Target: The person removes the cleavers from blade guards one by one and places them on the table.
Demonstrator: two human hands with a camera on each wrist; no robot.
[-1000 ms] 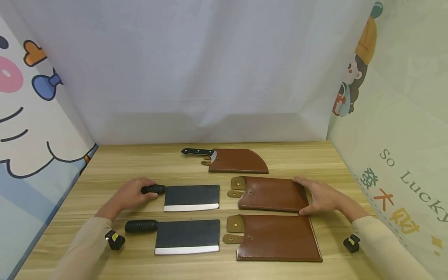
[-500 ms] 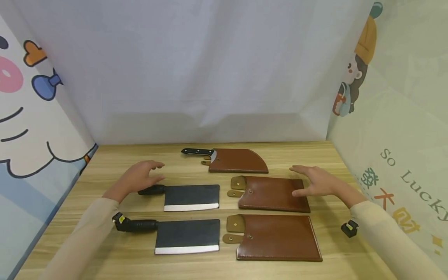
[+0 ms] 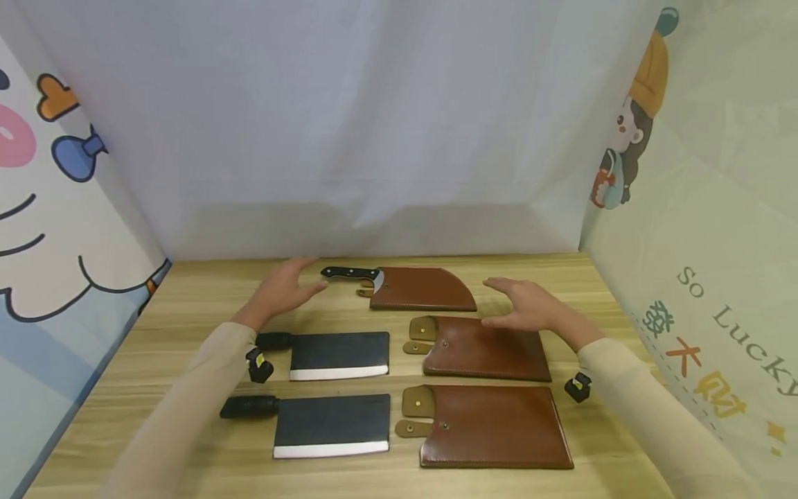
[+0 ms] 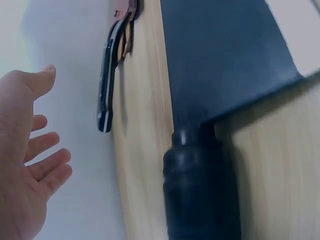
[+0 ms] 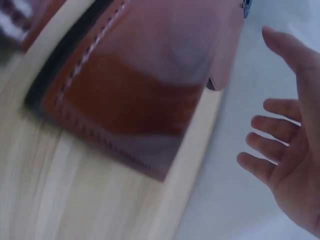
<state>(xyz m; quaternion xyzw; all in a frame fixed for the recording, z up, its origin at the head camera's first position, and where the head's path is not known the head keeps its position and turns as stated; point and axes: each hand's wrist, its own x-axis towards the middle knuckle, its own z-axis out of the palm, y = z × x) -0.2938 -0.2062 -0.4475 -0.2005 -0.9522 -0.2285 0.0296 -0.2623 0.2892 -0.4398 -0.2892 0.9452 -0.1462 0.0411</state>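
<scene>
Left hand (image 3: pixel 283 284): thumb and fingers spread apart, nothing held; upper left of centre in head view, just left of the black handle (image 3: pixel 350 272). Right hand (image 3: pixel 524 303): same spread, nothing held; right of centre, overlapping the far edge of the upper cover (image 3: pixel 467 350), contact unclear. Forearms slant in from the lower corners, palms roughly facing each other.

Between hands: sheathed knife (image 3: pixel 420 290), flat at upper centre, handle left, rounded sheath end right. Handling, my guess: stiff, fairly heavy, weight toward blade; smooth leather maybe slippery; not fragile. Best hold: handle on the left, rounded end on the right, off the bare blade sliver by the handle.

Nearer: upper cleaver (image 3: pixel 339 355) at centre left, lower cleaver (image 3: pixel 332 424) below it; lower cover (image 3: pixel 495 426) lower right of centre. All on a wood table (image 3: pixel 125 388); pale cloth (image 3: pixel 374 125) behind.
</scene>
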